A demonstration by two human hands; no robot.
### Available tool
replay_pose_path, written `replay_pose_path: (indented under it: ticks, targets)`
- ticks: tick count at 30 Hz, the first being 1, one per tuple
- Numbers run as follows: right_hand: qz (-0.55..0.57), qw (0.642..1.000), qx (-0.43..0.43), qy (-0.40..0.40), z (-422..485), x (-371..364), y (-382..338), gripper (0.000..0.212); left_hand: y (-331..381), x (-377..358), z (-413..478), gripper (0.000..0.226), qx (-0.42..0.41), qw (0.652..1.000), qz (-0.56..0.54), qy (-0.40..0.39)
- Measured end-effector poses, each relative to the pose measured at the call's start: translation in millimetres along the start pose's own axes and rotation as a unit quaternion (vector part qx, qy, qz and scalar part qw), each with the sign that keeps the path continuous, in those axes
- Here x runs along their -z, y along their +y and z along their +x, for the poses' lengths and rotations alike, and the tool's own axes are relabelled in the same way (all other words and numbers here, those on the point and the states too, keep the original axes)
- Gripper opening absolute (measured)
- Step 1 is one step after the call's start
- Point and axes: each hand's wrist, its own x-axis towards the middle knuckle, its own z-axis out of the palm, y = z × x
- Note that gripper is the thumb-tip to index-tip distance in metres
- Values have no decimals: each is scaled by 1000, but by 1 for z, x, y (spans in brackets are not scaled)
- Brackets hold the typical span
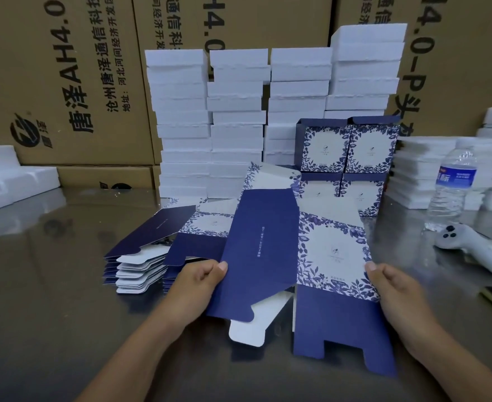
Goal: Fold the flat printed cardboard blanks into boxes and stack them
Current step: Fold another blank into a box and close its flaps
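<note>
I hold one blue-and-white printed cardboard blank (297, 256) above the steel table (50, 285), partly opened along its creases. My left hand (198, 281) pinches its dark blue left edge, thumb on top. At the floral panel's right edge, my right hand (392, 288) pinches it the same way. A pile of flat blanks (152, 250) lies on the table to the left, behind my left hand. Several folded printed boxes (346, 166) stand stacked two high behind the blank.
White foam trays (239, 120) rise in tall columns at the back, with more (430, 172) at the right and a piece (12, 181) at the left. A water bottle (453, 187) and a grey controller (474, 248) sit right. Brown cartons (65, 76) wall the rear.
</note>
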Motion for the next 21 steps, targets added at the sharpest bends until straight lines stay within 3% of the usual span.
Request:
replay_pose_path:
  ticks: [6, 12, 17, 21]
  targets:
    - [-5, 1000, -17, -9, -1, 2, -4, 30, 9, -5, -2, 46, 79, 987, -140, 13]
    - [-10, 999, -18, -39, -2, -1, -1, 37, 13, -5, -4, 48, 52, 990, -117, 64]
    - [8, 1000, -22, 9, 0, -6, 1, 42, 10, -5, -5, 45, 54, 991, -113, 45]
    - [-21, 1000, -19, -9, 2, -3, 2, 38, 10, -6, -3, 41, 61, 989, -129, 36]
